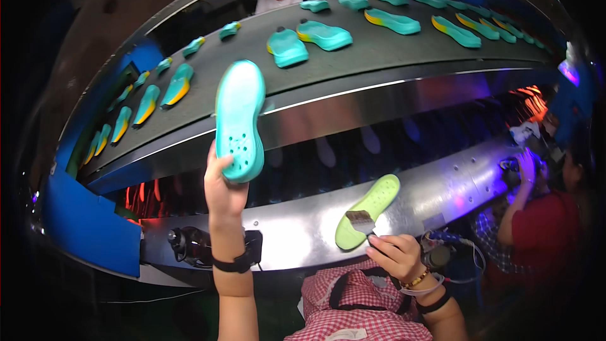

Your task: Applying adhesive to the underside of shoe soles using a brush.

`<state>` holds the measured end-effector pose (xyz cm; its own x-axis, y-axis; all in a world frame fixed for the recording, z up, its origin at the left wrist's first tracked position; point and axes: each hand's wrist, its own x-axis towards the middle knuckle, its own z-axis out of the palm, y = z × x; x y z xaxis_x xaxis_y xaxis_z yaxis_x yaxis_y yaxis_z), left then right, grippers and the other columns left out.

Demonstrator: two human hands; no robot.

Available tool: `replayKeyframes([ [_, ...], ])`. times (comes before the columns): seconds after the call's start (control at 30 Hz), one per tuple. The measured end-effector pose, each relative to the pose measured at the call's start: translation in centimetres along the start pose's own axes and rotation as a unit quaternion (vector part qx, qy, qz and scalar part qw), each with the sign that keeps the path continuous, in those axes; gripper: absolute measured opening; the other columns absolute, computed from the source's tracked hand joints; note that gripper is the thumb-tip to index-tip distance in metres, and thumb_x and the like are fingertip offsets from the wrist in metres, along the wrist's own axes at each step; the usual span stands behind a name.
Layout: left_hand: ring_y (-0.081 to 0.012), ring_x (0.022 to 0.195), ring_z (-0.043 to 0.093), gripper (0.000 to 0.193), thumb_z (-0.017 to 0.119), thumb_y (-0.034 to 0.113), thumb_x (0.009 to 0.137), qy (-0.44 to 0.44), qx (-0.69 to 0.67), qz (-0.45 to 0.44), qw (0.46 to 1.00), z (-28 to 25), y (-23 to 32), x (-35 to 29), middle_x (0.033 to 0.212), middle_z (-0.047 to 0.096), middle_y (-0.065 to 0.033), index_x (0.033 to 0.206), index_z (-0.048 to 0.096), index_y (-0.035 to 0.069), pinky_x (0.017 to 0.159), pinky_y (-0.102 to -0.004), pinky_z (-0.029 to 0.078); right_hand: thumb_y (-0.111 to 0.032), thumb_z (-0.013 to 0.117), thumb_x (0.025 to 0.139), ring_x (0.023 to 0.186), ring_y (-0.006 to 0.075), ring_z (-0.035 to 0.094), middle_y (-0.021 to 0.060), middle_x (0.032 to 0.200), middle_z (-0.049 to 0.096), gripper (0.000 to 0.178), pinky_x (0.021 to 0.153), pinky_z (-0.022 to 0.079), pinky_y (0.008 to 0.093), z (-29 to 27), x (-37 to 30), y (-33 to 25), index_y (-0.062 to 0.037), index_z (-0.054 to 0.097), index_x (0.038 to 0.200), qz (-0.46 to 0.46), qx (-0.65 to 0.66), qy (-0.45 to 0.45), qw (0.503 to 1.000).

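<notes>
Lifting high, a teal sole (239, 120) is gripped by the left hand (222, 191); a brush (361, 221) is pinched by the right hand (395, 255) beside a green insole (372, 207).

Conveyor belt (379, 50) with teal soles (287, 47)

Left hand (222, 191) covers the heel end of the teal sole (239, 120), so grip detail can't be told. Right hand (394, 254) hides the brush (361, 220) handle; only bristles show over the green insole (369, 209). Far soles (505, 28) on the belt (353, 57) too small & blurred, co-worker (543, 227) at right lost in dark.
</notes>
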<state>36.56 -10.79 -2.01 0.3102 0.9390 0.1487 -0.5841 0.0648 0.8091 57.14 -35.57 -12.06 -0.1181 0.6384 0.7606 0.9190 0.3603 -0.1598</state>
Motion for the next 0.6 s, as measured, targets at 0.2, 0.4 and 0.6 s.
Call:
replayKeyframes([
  [0.2,-0.0365,0.103,0.051,0.071,0.054,0.041,0.076,-0.175,-0.169,-0.164,0.956,-6.0,-5.7,-7.8,0.117,0.046,-0.0203,0.127,0.031,-0.003,0.088,-0.0500,0.042,-0.005,0.065,0.068,0.089,0.0207,0.058,0.0057,0.094,0.064,0.019,0.075,0.045,0.0295,0.8,-0.4,0.7,-0.0070,0.065,0.088,0.158,0.155,0.014,0.975],
  [0.4,-0.0380,0.115,0.041,0.087,0.032,0.070,0.076,-0.118,-0.173,-0.369,0.906,-5.1,-14.8,-14.1,0.130,0.037,-0.0206,0.133,0.027,0.005,0.096,-0.0521,0.031,0.001,0.063,0.074,0.095,0.0187,0.057,0.0140,0.095,0.063,0.020,0.085,0.043,0.0280,3.2,-1.3,1.6,0.0026,0.062,0.093,0.446,0.542,0.032,0.711],
  [0.6,-0.0346,0.107,0.047,0.093,0.008,0.077,0.072,-0.141,-0.317,-0.400,0.849,-1.4,-17.1,-15.1,0.124,0.043,-0.0172,0.133,0.029,0.009,0.093,-0.0486,0.036,0.001,0.059,0.076,0.089,0.0162,0.059,0.0137,0.096,0.063,0.020,0.083,0.044,0.0272,5.0,-0.7,2.0,0.0042,0.060,0.096,0.523,0.602,0.006,0.603],
])
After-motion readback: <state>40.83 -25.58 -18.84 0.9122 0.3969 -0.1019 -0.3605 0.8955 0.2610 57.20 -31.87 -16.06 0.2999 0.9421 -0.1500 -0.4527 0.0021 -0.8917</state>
